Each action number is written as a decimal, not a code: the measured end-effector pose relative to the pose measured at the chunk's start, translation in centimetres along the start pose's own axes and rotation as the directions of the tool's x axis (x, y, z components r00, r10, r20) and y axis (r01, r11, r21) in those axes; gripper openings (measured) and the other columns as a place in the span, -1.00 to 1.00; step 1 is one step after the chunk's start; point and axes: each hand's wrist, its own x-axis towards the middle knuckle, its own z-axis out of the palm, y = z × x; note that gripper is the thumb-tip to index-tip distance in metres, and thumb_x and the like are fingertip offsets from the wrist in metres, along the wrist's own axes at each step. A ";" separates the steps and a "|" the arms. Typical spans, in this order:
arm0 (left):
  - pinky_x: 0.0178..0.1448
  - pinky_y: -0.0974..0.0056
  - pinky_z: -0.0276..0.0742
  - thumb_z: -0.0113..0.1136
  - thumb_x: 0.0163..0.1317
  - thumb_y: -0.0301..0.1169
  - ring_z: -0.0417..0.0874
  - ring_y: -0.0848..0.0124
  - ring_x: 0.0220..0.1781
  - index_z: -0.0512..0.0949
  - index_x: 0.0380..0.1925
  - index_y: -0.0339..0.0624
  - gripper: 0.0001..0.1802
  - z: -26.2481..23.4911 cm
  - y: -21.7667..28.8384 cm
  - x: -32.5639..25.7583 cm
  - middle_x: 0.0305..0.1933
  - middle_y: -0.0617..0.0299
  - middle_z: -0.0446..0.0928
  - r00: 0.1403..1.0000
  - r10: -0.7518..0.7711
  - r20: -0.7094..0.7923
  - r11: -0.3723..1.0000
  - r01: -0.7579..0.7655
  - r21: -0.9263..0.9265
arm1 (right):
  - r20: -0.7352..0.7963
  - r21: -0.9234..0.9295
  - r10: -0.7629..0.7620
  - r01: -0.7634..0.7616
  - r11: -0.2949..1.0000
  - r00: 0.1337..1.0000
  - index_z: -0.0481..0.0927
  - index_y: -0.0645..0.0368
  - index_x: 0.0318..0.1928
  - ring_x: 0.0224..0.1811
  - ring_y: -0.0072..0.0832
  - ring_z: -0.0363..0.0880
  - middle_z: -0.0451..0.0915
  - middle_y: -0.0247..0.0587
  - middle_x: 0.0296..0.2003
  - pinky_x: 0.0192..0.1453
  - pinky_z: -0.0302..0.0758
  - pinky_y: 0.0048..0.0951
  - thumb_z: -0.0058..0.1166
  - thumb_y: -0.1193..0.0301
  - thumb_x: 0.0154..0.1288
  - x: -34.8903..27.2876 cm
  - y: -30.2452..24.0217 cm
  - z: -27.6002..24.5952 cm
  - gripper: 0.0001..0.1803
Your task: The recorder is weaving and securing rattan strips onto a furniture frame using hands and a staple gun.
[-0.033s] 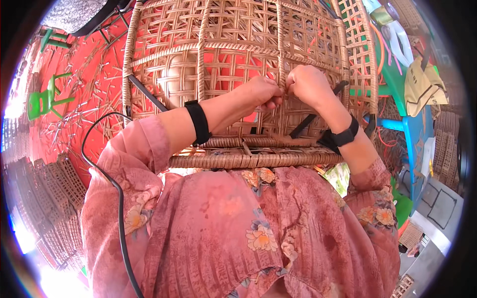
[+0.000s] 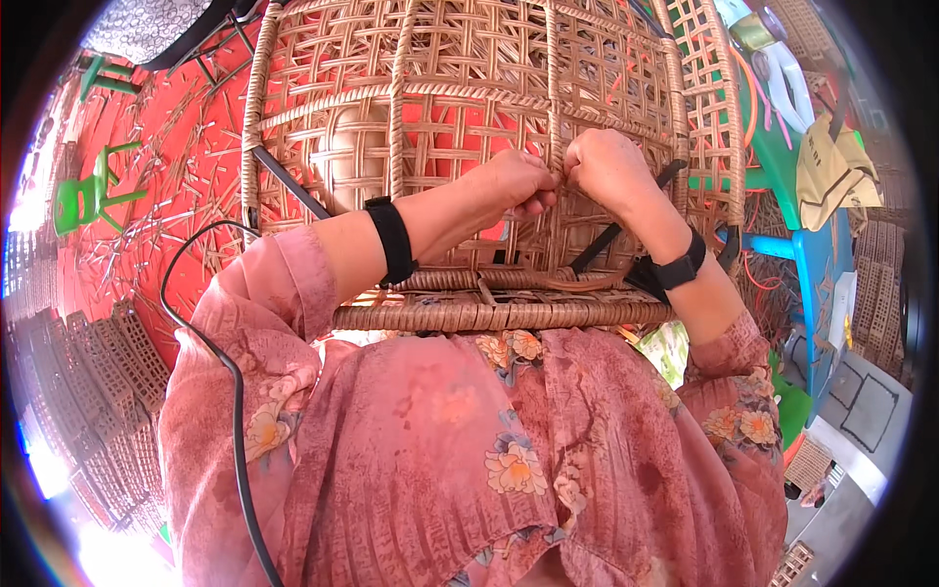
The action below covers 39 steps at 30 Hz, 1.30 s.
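Large woven rattan frame [image 2: 469,127], open lattice, fills the upper middle of view; its thick wrapped lower rim [image 2: 489,313] rests against the person's lap (pink floral garment). Red floor [image 2: 186,166] behind, strewn with cut cane bits; small green chair [image 2: 88,191] at far left. Left hand [image 2: 518,181] and right hand [image 2: 606,166] meet on one upright cane rib [image 2: 555,98] near the frame's centre, both curled shut, fingertips pinching a weaving strand there (the strand itself too small to make out). Black band on each wrist.
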 end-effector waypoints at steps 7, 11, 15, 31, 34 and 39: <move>-0.71 0.47 0.25 0.06 0.14 -0.48 0.43 0.58 -0.74 0.48 -0.59 -0.23 -0.86 0.2 0.1 0.1 -0.62 0.25 0.51 0.999 0.025 -0.032 0.999 -0.026 -0.036 | 0.144 0.227 0.003 -0.036 0.973 0.990 0.61 0.27 -0.51 -0.46 -0.30 0.63 0.59 -0.04 -0.58 -0.33 0.54 -0.34 0.05 0.54 -0.08 0.6 0.4 0.2 -0.90; -0.68 0.51 0.24 0.08 0.19 -0.41 0.42 0.62 -0.69 0.48 -0.52 -0.18 -0.86 0.3 0.7 -0.6 -0.60 0.31 0.50 0.998 0.034 -0.046 0.995 -0.030 0.096 | 0.407 0.575 0.161 -0.389 0.720 0.899 0.53 0.34 -0.37 -0.47 -0.41 0.62 0.59 -0.14 -0.52 -0.39 0.58 -0.42 -0.03 0.59 -0.01 0.9 0.3 0.2 -0.86; -0.64 0.49 0.28 0.09 0.18 -0.40 0.44 0.60 -0.68 0.50 -0.53 -0.20 -0.85 0.3 0.8 -0.7 -0.61 0.31 0.50 0.998 0.043 -0.050 0.991 -0.036 0.128 | 0.430 0.627 0.146 -0.411 0.662 0.891 0.46 0.34 -0.27 -0.45 -0.41 0.61 0.56 -0.17 -0.45 -0.38 0.59 -0.44 -0.04 0.61 0.01 0.7 -0.5 -0.2 -0.80; -0.57 0.38 0.38 0.17 0.11 -0.30 0.50 0.51 -0.65 0.53 -0.45 -0.23 -0.80 -1.1 1.9 -1.3 -0.64 0.27 0.47 0.997 -0.057 0.052 0.901 0.029 0.433 | 0.549 0.808 0.015 -0.535 0.245 0.836 0.39 0.20 -0.41 -0.40 -0.43 0.53 0.47 -0.27 -0.47 -0.16 0.57 -0.30 -0.03 0.57 0.03 0.8 0.7 -0.2 -0.92; -0.63 0.40 0.26 0.19 0.09 -0.27 0.41 0.55 -0.67 0.53 -0.54 -0.20 -0.78 -1.5 2.1 -1.1 -0.65 0.31 0.45 0.992 -0.085 0.089 0.834 0.022 0.551 | 0.556 0.805 -0.014 -0.534 0.260 0.831 0.39 0.20 -0.40 -0.38 -0.44 0.54 0.48 -0.27 -0.46 -0.19 0.58 -0.33 -0.01 0.56 0.03 1.0 1.3 0.4 -0.91; -0.65 0.40 0.16 0.23 0.03 -0.25 0.31 0.57 -0.70 0.49 -0.66 -0.15 -0.75 -1.2 3.8 -2.5 -0.70 0.35 0.37 0.986 -0.117 0.119 0.760 0.012 0.650 | 0.492 0.773 0.005 -0.440 0.457 0.871 0.40 0.21 -0.40 -0.43 -0.49 0.54 0.48 -0.29 -0.46 -0.29 0.60 -0.41 0.00 0.56 0.02 0.7 0.5 -0.1 -0.91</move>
